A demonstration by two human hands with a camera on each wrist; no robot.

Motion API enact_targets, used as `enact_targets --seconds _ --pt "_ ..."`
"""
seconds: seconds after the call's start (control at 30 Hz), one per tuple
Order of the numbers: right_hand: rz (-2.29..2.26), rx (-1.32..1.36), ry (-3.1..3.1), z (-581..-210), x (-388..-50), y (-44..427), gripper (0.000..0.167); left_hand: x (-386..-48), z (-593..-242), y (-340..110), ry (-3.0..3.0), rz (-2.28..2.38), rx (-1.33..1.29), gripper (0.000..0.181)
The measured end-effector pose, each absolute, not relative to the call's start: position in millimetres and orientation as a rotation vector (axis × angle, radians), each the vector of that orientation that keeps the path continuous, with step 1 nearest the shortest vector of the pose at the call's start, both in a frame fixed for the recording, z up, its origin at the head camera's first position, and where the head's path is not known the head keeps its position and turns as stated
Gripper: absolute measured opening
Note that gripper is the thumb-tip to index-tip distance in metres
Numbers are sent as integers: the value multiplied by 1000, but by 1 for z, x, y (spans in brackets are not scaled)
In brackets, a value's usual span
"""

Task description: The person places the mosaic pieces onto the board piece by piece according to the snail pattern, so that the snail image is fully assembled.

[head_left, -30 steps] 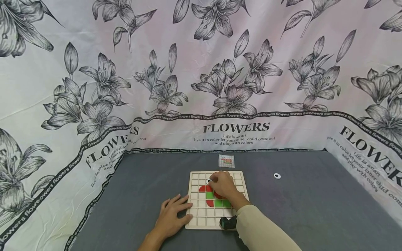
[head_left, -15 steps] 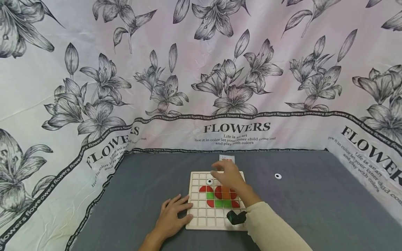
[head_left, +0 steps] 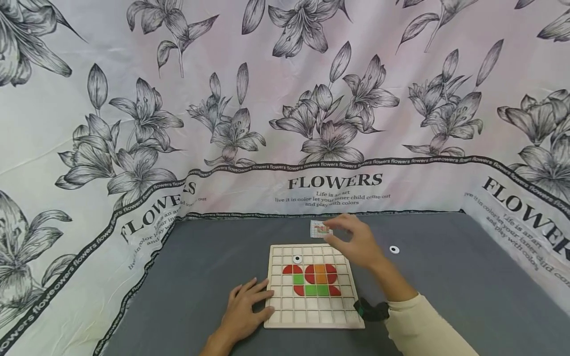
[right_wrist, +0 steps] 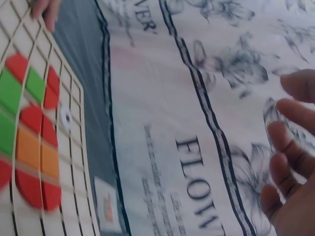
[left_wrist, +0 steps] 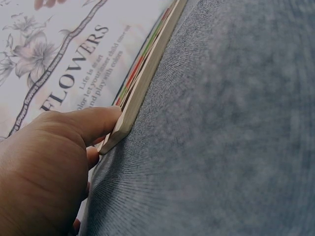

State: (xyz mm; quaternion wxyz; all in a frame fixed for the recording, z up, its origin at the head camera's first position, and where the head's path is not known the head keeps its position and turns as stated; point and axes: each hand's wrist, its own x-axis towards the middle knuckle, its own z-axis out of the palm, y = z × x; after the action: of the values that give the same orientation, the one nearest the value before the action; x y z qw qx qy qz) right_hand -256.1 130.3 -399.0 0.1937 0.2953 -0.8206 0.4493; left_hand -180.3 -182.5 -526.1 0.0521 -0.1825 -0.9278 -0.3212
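A pale wooden grid board (head_left: 311,315) lies on the table with red, green and orange tiles (head_left: 321,278) set in its cells. Above them, one cell holds a white disc with a black centre (head_left: 297,259). My left hand (head_left: 244,307) rests at the board's left edge, fingers spread; the left wrist view shows its thumb (left_wrist: 101,120) on the rim. Raised beyond the board's far right corner, my right hand (head_left: 356,242) has loosely bent fingers and nothing between them. A second white disc with a black centre (head_left: 394,250) lies to its right.
A small printed card (head_left: 318,230) with a coloured pattern lies behind the board, left of the right fingertips. Grey cloth (head_left: 445,277) covers the table. White flower-printed fabric (head_left: 240,193) hangs behind and at both sides.
My right hand has let go of the white disc in the board's upper cell, lifted away and moved right past the card. The left hand stays at the board's edge.
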Motion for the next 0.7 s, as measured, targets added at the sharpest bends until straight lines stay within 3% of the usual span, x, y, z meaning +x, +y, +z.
enact_targets --seconds 0.37,0.7 --pt "1243 794 -2123 -396 -243 181 32 -178 -525 -182 -2815 -987 -545 40" --pt "1305 487 -2284 -461 -273 243 29 -178 -525 -182 -2820 -983 -544 40"
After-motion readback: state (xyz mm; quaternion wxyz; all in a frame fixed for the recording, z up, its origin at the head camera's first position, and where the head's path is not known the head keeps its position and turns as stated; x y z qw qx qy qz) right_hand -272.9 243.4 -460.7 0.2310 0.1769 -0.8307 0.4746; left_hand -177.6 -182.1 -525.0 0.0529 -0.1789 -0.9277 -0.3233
